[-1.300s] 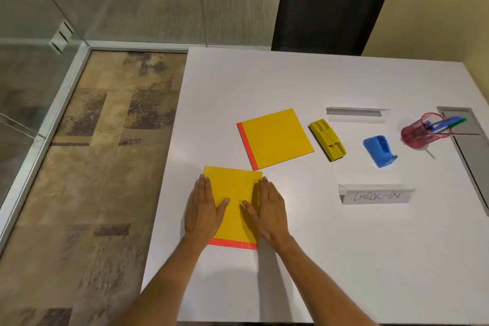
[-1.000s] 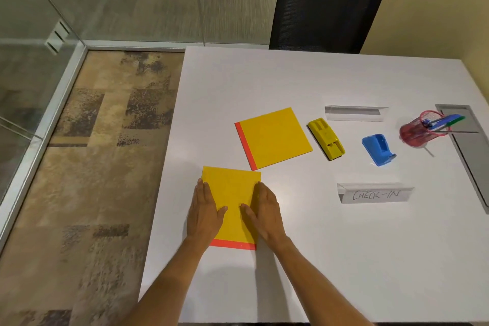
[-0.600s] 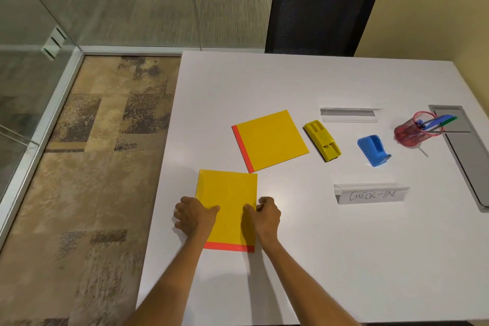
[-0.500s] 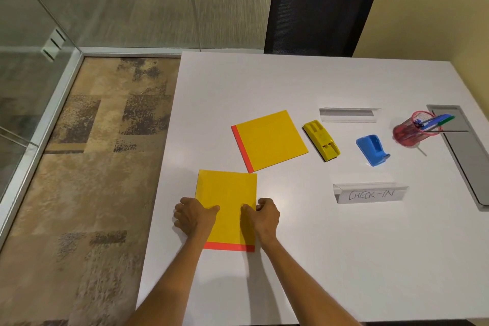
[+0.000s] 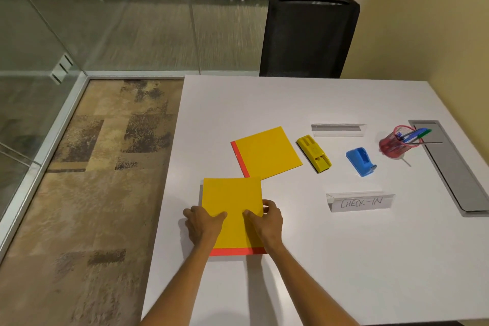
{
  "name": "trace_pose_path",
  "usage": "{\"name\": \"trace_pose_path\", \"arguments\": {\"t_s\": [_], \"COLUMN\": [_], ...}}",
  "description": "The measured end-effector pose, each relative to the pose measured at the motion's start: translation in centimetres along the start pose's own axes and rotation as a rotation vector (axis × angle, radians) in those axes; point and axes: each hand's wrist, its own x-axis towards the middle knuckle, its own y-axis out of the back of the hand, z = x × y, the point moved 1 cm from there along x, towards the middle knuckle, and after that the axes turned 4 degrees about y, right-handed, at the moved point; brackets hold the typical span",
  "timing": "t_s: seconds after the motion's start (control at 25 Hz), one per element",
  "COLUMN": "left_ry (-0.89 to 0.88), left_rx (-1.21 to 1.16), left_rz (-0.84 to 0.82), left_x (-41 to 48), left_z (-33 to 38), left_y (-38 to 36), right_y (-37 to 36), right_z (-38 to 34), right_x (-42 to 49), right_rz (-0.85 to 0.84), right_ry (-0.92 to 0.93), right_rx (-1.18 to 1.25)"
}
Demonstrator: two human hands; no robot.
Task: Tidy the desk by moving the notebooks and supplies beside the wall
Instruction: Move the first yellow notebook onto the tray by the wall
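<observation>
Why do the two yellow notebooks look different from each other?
The near notebook has both hands on it, the left hand and right hand gripping its sides; the far notebook lies untouched. The near one's red strip runs along its bottom edge, the far one's along its left edge. The near one sits straight, the far one is turned slightly. Both have plain yellow covers and lie closed on the white desk.

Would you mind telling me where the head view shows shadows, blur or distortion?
Head view: soft shadows fall beside both forearms and under the near notebook; the floor behind the glass is streaked and blurred; the desk edges splay from wide-angle distortion; the sign lettering stays legible.
</observation>
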Motion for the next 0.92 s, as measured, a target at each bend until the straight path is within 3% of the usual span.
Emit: {"name": "trace_pose_path", "arguments": {"t_s": [0.52,0.92], "left_ry": [-0.229,-0.306], "left_rx": [-0.147,-0.121], "left_rz": [0.012,0.069], "left_x": [-8.2,-15.0], "left_z": [6.5,11.5], "left_y": [1.6,-2.9], "right_y": [9.1,18.8], "right_z": [-5.2,-4.6], "right_x": [-2.3,-1.6], "right_rz": [0.162,0.186], "right_ry": [0.139,0.203], "right_rx": [0.012,0.037]}}
